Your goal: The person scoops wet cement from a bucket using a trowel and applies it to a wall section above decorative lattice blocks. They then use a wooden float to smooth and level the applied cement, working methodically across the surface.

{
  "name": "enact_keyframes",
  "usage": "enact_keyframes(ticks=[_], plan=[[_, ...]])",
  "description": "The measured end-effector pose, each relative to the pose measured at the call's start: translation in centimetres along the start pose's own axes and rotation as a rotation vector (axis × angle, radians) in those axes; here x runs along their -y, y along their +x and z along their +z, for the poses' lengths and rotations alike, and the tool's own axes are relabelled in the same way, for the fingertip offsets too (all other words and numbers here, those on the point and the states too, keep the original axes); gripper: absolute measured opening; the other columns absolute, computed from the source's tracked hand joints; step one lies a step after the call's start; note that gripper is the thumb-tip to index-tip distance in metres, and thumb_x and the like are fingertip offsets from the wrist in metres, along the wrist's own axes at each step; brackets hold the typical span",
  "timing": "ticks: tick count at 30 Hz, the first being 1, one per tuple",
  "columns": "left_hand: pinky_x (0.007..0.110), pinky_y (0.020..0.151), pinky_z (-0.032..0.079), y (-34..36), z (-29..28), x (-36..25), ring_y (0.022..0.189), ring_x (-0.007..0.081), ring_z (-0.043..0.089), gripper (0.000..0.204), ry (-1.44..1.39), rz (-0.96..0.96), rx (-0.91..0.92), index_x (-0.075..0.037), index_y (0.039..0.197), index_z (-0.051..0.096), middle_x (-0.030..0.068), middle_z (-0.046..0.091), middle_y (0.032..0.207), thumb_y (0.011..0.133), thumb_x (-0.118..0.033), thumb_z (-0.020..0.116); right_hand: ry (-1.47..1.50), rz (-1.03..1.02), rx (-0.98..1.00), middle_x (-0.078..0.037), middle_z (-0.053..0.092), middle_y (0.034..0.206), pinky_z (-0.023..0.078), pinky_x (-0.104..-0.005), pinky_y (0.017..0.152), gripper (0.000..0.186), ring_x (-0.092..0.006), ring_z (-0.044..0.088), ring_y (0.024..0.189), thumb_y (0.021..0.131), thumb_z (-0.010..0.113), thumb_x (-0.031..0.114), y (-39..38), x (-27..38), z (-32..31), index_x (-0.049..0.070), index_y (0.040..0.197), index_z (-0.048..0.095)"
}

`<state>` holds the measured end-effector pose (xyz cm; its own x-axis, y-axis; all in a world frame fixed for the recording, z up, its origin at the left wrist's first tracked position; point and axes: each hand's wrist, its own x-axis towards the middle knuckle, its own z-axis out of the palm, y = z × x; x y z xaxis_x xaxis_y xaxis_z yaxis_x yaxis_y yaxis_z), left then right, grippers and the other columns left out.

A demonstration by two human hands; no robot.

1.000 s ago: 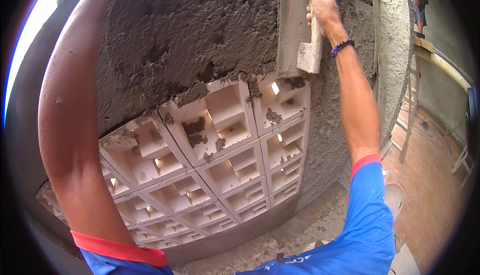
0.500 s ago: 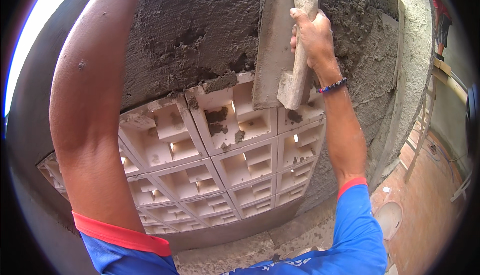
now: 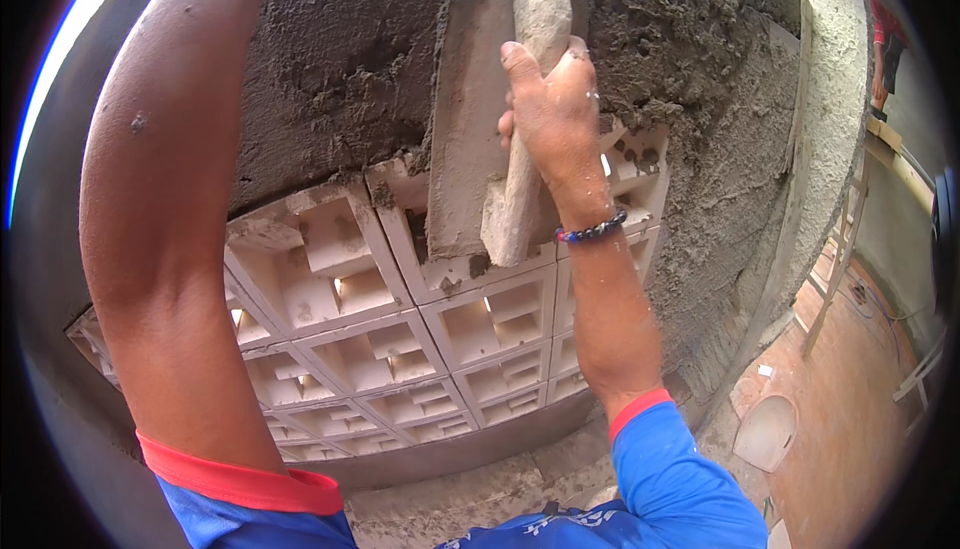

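Note:
My right hand (image 3: 555,114) is closed round the rough handle (image 3: 541,9) of a long plastering float (image 3: 462,149). The float's flat board lies against the wall, its lower end over the top row of pale ventilation blocks (image 3: 420,334). Dark wet mortar (image 3: 340,69) covers the wall on both sides of the board, and small lumps cling to the blocks near its lower end. My left arm (image 3: 165,199) reaches up past the top edge, which leaves that hand out of sight. The float's upper end is cut off too.
Rough grey plaster (image 3: 715,209) continues right of the blocks to a pale pillar (image 3: 835,79). Beyond it stand a wooden ladder (image 3: 835,274) and another person (image 3: 884,54) on planks. A rounded pale panel (image 3: 766,434) lies on the reddish floor, lower right.
My right hand has drawn the float to the left and downward over the wall, uncovering a block on its right. My left arm has shifted slightly left.

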<state>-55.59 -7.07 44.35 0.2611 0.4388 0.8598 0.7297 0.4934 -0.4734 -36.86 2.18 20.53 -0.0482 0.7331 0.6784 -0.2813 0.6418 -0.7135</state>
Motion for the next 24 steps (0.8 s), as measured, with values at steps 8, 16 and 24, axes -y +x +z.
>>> enact_keyframes(ticks=[8, 16, 24], plan=[[0.058, 0.116, 0.015, -0.2, 0.4, 2.8, 0.14, 0.0329, 0.036, 0.07, 0.035, -0.008, 0.041, -0.021, 0.147, 0.041, 0.0132, 0.05, 0.144, 0.094, -0.067, 0.04, -0.034, 0.036, 0.07, -0.033, 0.062, 0.082, 0.053, -0.0512, 0.073, 0.041, -0.0495, 0.065, 0.083, 0.094, 0.06, 0.019, -6.1, -4.2, 2.4, -0.009, 0.113, 0.038], [0.058, 0.117, 0.013, -1.3, -0.4, 2.9, 0.141, 0.0328, 0.035, 0.071, 0.022, -0.009, -0.005, -0.021, 0.147, 0.041, 0.0131, 0.049, 0.145, 0.094, -0.068, 0.04, -0.149, 0.008, 0.03, -0.029, 0.065, 0.088, 0.052, -0.0507, 0.071, 0.041, -0.0473, 0.066, 0.085, 0.091, 0.064, 0.02, -13.6, -8.3, 2.9, -0.002, 0.118, 0.041], [0.058, 0.118, 0.012, -2.8, -1.2, 3.6, 0.142, 0.0328, 0.034, 0.071, 0.01, 0.016, -0.054, -0.021, 0.148, 0.04, 0.013, 0.048, 0.146, 0.094, -0.068, 0.04, -0.161, 0.178, 0.129, -0.024, 0.067, 0.091, 0.053, -0.046, 0.074, 0.044, -0.0399, 0.069, 0.085, 0.091, 0.067, 0.021, -22.7, -14.7, -0.8, -0.002, 0.121, 0.044]])
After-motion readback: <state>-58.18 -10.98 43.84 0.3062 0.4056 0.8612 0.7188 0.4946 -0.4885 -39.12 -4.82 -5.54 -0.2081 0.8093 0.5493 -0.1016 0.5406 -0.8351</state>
